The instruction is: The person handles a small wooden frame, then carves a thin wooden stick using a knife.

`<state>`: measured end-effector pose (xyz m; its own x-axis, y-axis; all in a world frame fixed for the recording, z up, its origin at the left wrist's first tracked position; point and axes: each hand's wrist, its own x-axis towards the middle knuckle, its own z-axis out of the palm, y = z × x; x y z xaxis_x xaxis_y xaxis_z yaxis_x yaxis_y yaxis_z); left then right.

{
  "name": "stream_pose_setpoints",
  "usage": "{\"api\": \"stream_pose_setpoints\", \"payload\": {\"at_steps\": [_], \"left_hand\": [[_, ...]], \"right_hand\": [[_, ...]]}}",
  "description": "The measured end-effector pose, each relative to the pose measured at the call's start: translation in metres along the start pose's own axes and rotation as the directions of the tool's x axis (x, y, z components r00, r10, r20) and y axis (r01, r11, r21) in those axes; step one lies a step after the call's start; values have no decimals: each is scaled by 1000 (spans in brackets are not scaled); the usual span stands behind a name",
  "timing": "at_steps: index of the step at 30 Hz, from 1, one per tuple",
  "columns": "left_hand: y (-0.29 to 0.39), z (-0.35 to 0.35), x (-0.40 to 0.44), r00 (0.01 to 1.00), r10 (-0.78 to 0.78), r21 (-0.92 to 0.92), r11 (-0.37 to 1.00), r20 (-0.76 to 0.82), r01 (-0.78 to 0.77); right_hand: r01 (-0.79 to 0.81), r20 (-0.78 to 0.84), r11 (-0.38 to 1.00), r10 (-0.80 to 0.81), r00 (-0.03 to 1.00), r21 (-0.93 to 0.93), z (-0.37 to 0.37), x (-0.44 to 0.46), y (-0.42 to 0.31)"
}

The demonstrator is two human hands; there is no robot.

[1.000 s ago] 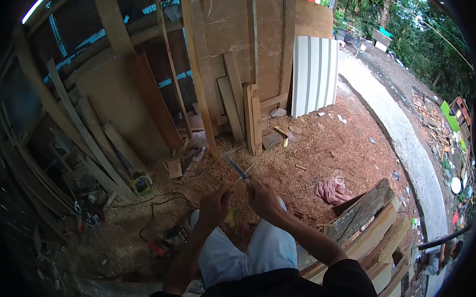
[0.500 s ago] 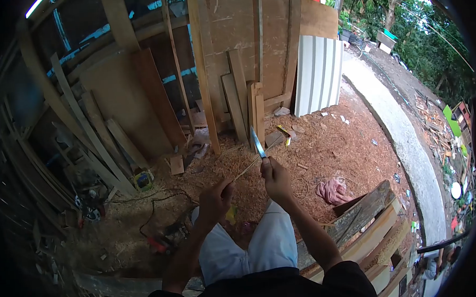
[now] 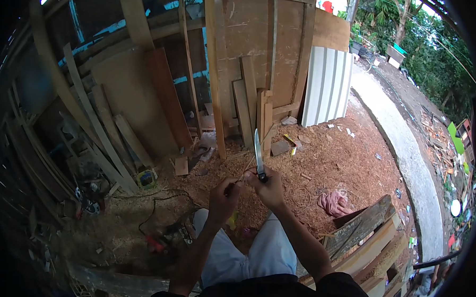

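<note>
My right hand (image 3: 268, 189) is closed around the black handle of a knife (image 3: 258, 154), its bright blade pointing up and away from me. Just to the left, my left hand (image 3: 224, 200) pinches a thin pale strip (image 3: 244, 176) that looks like wood or bamboo. The strip runs toward my right thumb, close beside the base of the blade; whether blade and strip touch, I cannot tell. Both hands are close together above my knees, and the left fingertips are partly hidden.
Wood shavings (image 3: 323, 160) cover the ground. Planks (image 3: 241, 108) and a corrugated sheet (image 3: 328, 86) lean on the wall ahead. A pink cloth (image 3: 334, 202) lies to the right, near stacked boards (image 3: 361, 228). A red-and-black tool (image 3: 156, 243) sits at lower left.
My hands have come closer together. The right hand has drawn back and left with the knife, whose blade now stands more upright. The view has shifted slightly.
</note>
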<state>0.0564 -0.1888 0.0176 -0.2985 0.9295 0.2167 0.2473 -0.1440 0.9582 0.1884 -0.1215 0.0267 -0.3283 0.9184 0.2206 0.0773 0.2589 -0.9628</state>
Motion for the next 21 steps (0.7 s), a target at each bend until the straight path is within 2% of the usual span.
{"api": "stream_pose_setpoints", "payload": {"at_steps": [1, 3, 4, 5, 6, 8, 10, 12, 14, 15, 16, 19, 21], "left_hand": [[1, 1, 0, 1000, 2, 1, 1000, -6, -2], [5, 0, 0, 990, -143, -149, 978, 11, 143], [3, -3, 0, 989, -145, -149, 978, 4, 144], [0, -7, 2, 973, -232, -368, 906, -15, 210], [0, -11, 6, 950, -312, -568, 784, -13, 249], [5, -18, 12, 962, -265, -512, 836, -60, 198], [6, -16, 13, 972, -216, -455, 878, -96, 150], [8, -10, 10, 996, -66, -279, 959, -63, 46], [17, -7, 7, 991, -126, -302, 947, -34, 110], [21, -5, 7, 983, -184, -328, 929, -4, 172], [22, -2, 7, 984, -178, -332, 928, 3, 169], [16, 4, 8, 989, -146, -327, 936, -22, 131], [6, 5, 4, 997, -61, -251, 967, -44, 48]], "right_hand": [[-9, -15, 1000, 10, 1000, 27, 1, 0, -1], [-14, -23, 998, 15, 1000, 54, 3, 1, -1], [-11, 4, 1000, 11, 1000, -20, 1, 0, 1], [-3, 33, 996, 6, 999, -94, 0, -1, 3], [4, 39, 996, -1, 999, -91, 1, -1, 6], [48, -20, 999, -47, 999, 23, 4, -5, 12], [10, -9, 999, -9, 1000, 34, 4, -6, 2], [-27, -1, 998, 27, 1000, 51, 5, -2, -13], [-116, -6, 971, 120, 993, 208, 11, 2, -28], [-115, -13, 972, 120, 993, 205, 12, 3, -26], [-99, -5, 980, 101, 995, 172, 14, 5, -22], [-64, 27, 988, 61, 998, 142, 13, 10, -21], [-34, 25, 996, 33, 999, 77, 10, 9, -12]]}}
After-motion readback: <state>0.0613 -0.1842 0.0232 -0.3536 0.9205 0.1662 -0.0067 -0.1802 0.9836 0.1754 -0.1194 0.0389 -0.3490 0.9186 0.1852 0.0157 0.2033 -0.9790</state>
